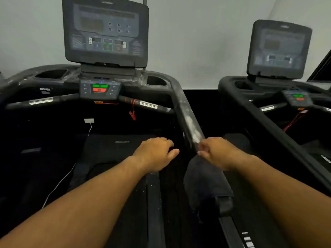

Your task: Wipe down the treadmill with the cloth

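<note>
Right hand (220,153) pinches the soft, floppy cloth (206,183) draped over the lower-right treadmill rail (189,122). It looks light, so I'd bunch it. Left hand (155,151) is loose and empty.

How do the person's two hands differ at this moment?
The right hand grips the dark cloth draped over the side rail; the left hand holds nothing. The right hand's fingers are curled; the left hand's lie relaxed. The right hand sits at the rail; the left hand hangs apart from it. Both reach forward, backs up.
</note>
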A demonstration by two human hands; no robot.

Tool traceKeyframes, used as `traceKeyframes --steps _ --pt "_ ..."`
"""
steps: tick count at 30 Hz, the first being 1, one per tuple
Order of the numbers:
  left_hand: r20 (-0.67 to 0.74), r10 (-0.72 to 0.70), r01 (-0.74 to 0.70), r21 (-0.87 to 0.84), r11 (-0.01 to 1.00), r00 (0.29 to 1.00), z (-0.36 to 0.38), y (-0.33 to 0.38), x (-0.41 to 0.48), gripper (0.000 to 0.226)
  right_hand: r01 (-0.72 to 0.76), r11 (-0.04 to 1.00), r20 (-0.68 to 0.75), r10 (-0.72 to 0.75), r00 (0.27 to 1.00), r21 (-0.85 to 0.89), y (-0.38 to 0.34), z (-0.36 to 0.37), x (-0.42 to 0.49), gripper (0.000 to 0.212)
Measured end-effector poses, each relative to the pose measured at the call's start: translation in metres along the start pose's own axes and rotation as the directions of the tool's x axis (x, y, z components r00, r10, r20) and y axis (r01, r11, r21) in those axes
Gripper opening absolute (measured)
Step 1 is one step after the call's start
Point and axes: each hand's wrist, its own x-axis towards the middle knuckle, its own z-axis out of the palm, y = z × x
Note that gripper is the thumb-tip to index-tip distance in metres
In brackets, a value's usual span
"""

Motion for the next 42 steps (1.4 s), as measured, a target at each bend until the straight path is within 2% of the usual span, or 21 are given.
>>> traceKeyframes --steps 3,6,10,15,19,23,28,31,34,36,39,42 --pt "0.098 -0.026 0.036 -0.093 0.995 0.995 0.023 0.018 0.013 0.042 -0.039 0.999 0.02 0.04 0.999 -0.034 0.02 0.013 0.0 0.012" --pt "0.169 -0.107 0.147 -0.244 0.959 0.98 0.048 0.033 0.027 0.037 -0.06 0.997 0.008 0.06 0.998 0.05 0.029 0.028 0.002 0.008" --pt "0.23 -0.218 0.309 -0.522 0.795 0.948 0.078 0.043 0.041 0.034 -0.078 0.99 -0.018 0.081 0.997 0.121 0.038 0.03 0.009 0.014" --pt "0.327 -0.224 0.391 -0.654 0.648 0.918 0.084 0.04 0.049 0.04 -0.104 0.98 0.079 0.092 0.993 0.172 0.042 0.026 0.016 0.014" --pt "0.327 -0.169 0.355 -0.679 0.643 0.93 0.079 0.041 0.047 0.032 -0.062 0.992 0.096 0.051 0.994 0.11 0.035 0.02 0.015 0.012" --pt "0.315 -0.137 0.335 -0.749 0.571 0.939 0.069 0.035 0.042 0.036 -0.059 0.994 0.071 0.052 0.996 0.091 0.027 0.012 0.011 0.013" --pt "0.356 -0.091 0.346 -0.769 0.537 0.93 0.06 0.025 0.032 0.028 -0.05 0.978 -0.08 0.068 0.994 0.204 0.02 0.004 0.019 0.012" --pt "0.391 -0.136 0.402 -0.754 0.519 0.91 0.052 0.008 0.029 0.028 -0.006 0.975 -0.126 0.035 0.991 0.221 0.015 -0.005 0.022 0.012" --pt "0.351 -0.278 0.448 -0.703 0.553 0.894 0.037 -0.013 0.028 0.029 0.029 0.99 -0.127 -0.011 0.992 0.14 0.012 -0.014 0.023 0.017" --pt "0.328 -0.345 0.475 -0.628 0.616 0.88 0.027 -0.027 0.027 0.031 0.04 0.996 -0.094 -0.032 0.995 0.077 0.01 -0.019 0.022 0.027" --pt "0.276 -0.388 0.476 -0.513 0.714 0.879 0.012 -0.045 0.023 0.024 0.01 1.0 0.075 -0.011 0.997 0.022 0.009 -0.025 0.022 0.038" --pt "0.231 -0.405 0.464 -0.525 0.713 0.885 0.004 -0.057 0.019 0.018 -0.024 0.999 0.234 0.017 0.972 0.029 0.013 -0.027 0.024 0.033"
